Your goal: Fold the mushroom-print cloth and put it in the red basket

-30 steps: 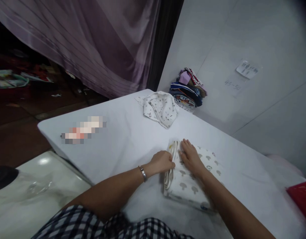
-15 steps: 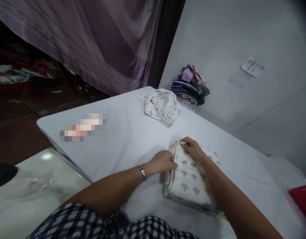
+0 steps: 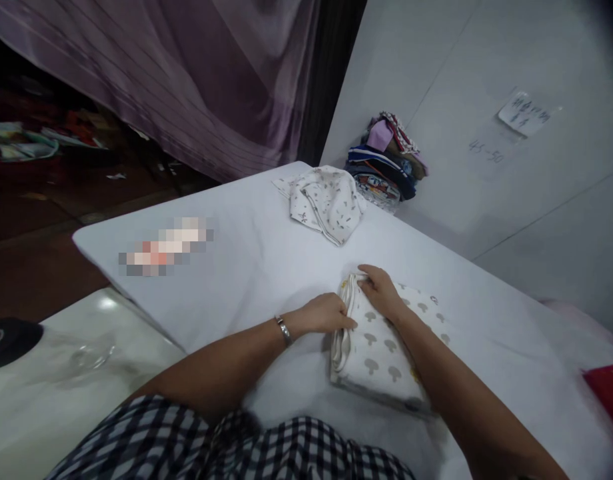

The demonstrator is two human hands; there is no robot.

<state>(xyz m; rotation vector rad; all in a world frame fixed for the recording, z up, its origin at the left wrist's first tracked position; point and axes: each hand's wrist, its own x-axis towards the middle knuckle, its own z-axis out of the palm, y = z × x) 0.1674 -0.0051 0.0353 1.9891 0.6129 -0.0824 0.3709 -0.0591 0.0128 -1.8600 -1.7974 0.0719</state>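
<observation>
A folded white cloth with grey mushroom prints lies on the white table, its layered edge facing left. My left hand, with a silver band on the wrist, is closed on that layered edge, thumb on top. My right hand rests at the cloth's far left corner, fingers bent over the edge with the thumb on its upper face. Beyond them, a second white cloth with small prints lies loosely bunched near the table's far edge.
Stacked folded clothes stand by the wall behind the table. A blurred-out item lies at the table's left. A red object is at the right edge; a purple curtain hangs at the back left.
The view has tilted slightly, shifting the scene. My right hand's thumb now shows more apart from its fingers on the cloth; my left hand keeps its hold.
</observation>
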